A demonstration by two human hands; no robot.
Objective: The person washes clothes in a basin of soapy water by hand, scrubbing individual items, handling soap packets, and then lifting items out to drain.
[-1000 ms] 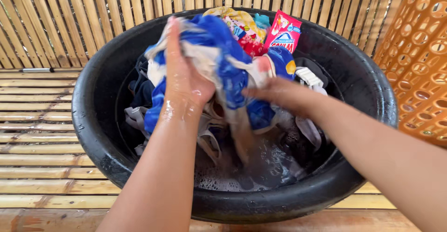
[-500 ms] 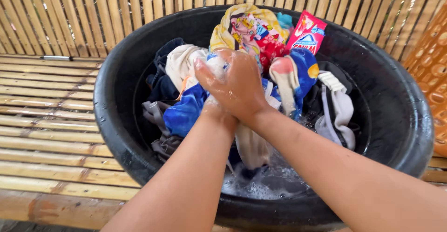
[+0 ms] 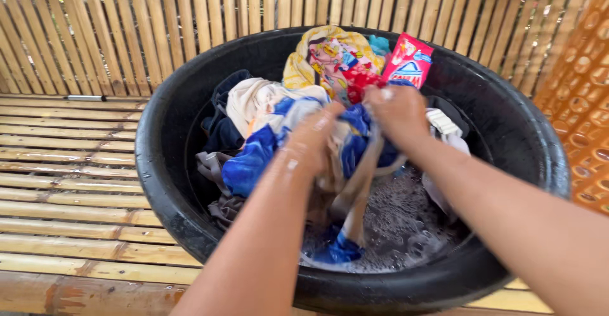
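Observation:
A large black plastic basin (image 3: pixel 165 164) sits on a bamboo slat floor and holds soapy water and several wet clothes. My left hand (image 3: pixel 317 141) and my right hand (image 3: pixel 396 110) both grip a wet blue and white garment (image 3: pixel 260 144) over the middle of the basin. Part of that garment hangs down between my hands into the foam (image 3: pixel 393 221). Both hands are wet and blurred by motion.
A red detergent sachet (image 3: pixel 407 60) and a yellow printed cloth (image 3: pixel 327 59) lean at the basin's far rim. Dark and grey clothes (image 3: pixel 222 122) lie at its left, a white piece (image 3: pixel 444 125) at its right. An orange perforated basket (image 3: pixel 580 94) stands right; a bamboo wall behind.
My hands, pressed together on the garment half a second ago, have drawn apart, the right moving away and right. The blue and white cloth is stretched between them and trails into the water.

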